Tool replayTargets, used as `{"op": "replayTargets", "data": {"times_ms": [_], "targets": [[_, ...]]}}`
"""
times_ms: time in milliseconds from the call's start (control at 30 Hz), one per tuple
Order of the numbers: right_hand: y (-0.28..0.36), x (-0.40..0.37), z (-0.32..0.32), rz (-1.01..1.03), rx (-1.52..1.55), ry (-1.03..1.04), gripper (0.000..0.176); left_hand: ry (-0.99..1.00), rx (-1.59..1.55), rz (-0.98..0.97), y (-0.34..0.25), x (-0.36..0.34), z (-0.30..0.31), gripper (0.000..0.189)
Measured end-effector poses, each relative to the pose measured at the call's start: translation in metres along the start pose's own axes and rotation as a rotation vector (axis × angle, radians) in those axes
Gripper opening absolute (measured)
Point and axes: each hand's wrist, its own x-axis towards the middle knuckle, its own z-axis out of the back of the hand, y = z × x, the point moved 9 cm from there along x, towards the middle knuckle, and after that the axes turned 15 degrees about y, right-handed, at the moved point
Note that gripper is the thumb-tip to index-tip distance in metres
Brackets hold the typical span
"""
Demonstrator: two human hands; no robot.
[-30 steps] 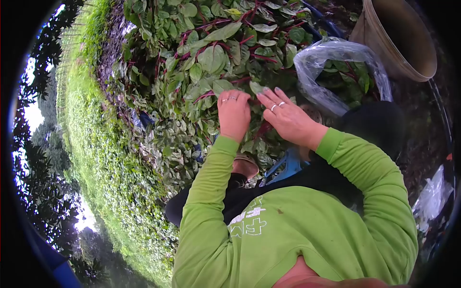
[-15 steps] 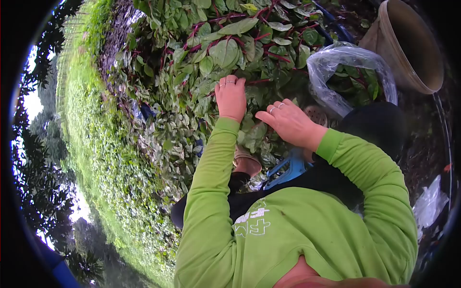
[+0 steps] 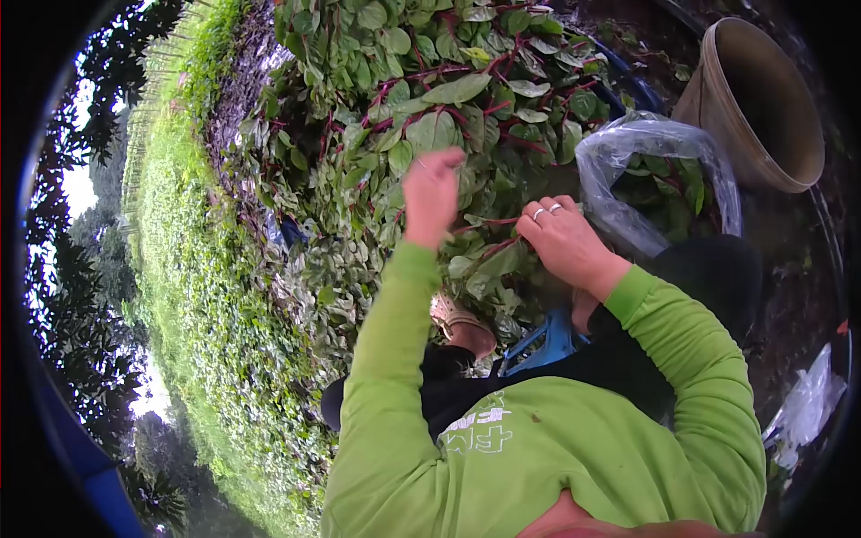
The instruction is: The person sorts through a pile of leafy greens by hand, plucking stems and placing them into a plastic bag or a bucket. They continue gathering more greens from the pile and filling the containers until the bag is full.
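Garden bed (image 3: pixel 244 81): red-stemmed greens (image 3: pixel 448 94), upper centre, likely light, limp, bruisable, best pinched low on the stem; right hand (image 3: pixel 569 242) closed round a bunch (image 3: pixel 491 255) mid-frame; left hand (image 3: pixel 432 193) raised, blurred, grip unclear.

Left hand (image 3: pixel 432 197) higher among leaves (image 3: pixel 434 131)

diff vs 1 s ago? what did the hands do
The left hand moved forward, deeper into the leafy plants. It is motion-blurred, so its grip is unclear. The right hand went from flat with fingers spread to curled around the red stems. The plastic bag and the bucket stayed as they were.
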Motion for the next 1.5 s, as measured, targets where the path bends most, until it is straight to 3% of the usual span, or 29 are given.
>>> {"op": "replayTargets", "data": {"times_ms": [33, 67, 100, 200, 267, 300, 400, 500, 633, 733, 767, 867, 1067, 1100, 1200, 1267, 1333, 1433, 1500], "targets": [[-0.001, 0.0, -0.002, -0.001, 0.001, 0.026, 0.014, -0.066, 0.156, 0.073, -0.004, 0.027, 0.022, 0.03], [-0.001, 0.0, -0.004, -0.002, 0.001, 0.052, 0.016, -0.136, 0.401, -0.072, -0.01, 0.054, 0.036, 0.028], [0.0, 0.001, -0.004, 0.002, 0.002, 0.058, 0.018, -0.075, 0.382, -0.047, 0.02, 0.086, 0.041, 0.025], [0.001, 0.001, -0.003, -0.004, 0.002, 0.064, 0.023, 0.059, 0.126, -0.028, 0.036, 0.147, 0.029, 0.03], [0.0, 0.002, -0.005, -0.015, 0.002, 0.046, 0.024, 0.318, 0.164, 0.11, 0.031, 0.167, 0.0, 0.039], [-0.002, 0.001, -0.007, 0.001, 0.041, 0.036, 0.016, 0.448, 0.184, 0.181, 0.03, 0.171, -0.015, 0.044], [-0.006, 0.0, -0.002, 0.006, 0.001, -0.036, 0.008, 0.504, 0.487, 0.079, 0.023, 0.175, -0.026, 0.046], [-0.011, -0.003, 0.009, -0.007, 0.003, -0.09, 0.005, 0.473, 0.076, 0.135, 0.031, 0.18, -0.003, 0.043], [-0.016, -0.006, 0.016, -0.017, 0.024, -0.1, 0.008, 0.508, -0.03, 0.113, -0.008, 0.153, 0.016, 0.03], [-0.011, -0.013, 0.035, -0.003, -0.027, -0.253, 0.011, 0.533, -0.011, 0.234, -0.002, 0.115, 0.005, 0.028], [-0.013, -0.012, 0.027, -0.025, -0.025, -0.194, 0.01, 0.454, 0.166, 0.194, -0.015, 0.1, 0.003, 0.023], [-0.009, -0.015, 0.033, 0.041, -0.037, -0.207, 0.01, 0.318, 0.198, -0.024, -0.032, 0.058, -0.02, 0.021], [-0.021, -0.013, 0.029, -0.117, -0.049, -0.212, 0.012, 0.27, 0.156, -0.21, -0.057, -0.018, -0.058, 0.025], [-0.021, -0.013, 0.031, -0.145, -0.156, -0.278, 0.014, 0.267, 0.147, -0.177, -0.056, -0.029, -0.062, 0.023], [-0.027, -0.01, 0.024, -0.162, -0.086, -0.18, 0.016, 0.294, 0.092, -0.142, -0.068, -0.051, -0.065, 0.026], [-0.021, -0.01, 0.024, -0.125, -0.136, -0.203, 0.016, 0.251, 0.007, -0.022, -0.055, -0.05, -0.053, 0.03], [-0.013, -0.008, 0.021, -0.082, -0.177, -0.169, 0.016, 0.177, 0.173, -0.005, -0.056, -0.036, -0.03, 0.033], [-0.001, -0.009, 0.02, 0.011, -0.197, -0.184, 0.014, 0.522, 0.052, 0.247, -0.035, -0.003, -0.052, 0.033], [0.007, -0.007, 0.017, 0.06, -0.192, -0.153, 0.015, 0.629, -0.276, 0.577, -0.04, -0.005, -0.073, 0.032]]}}
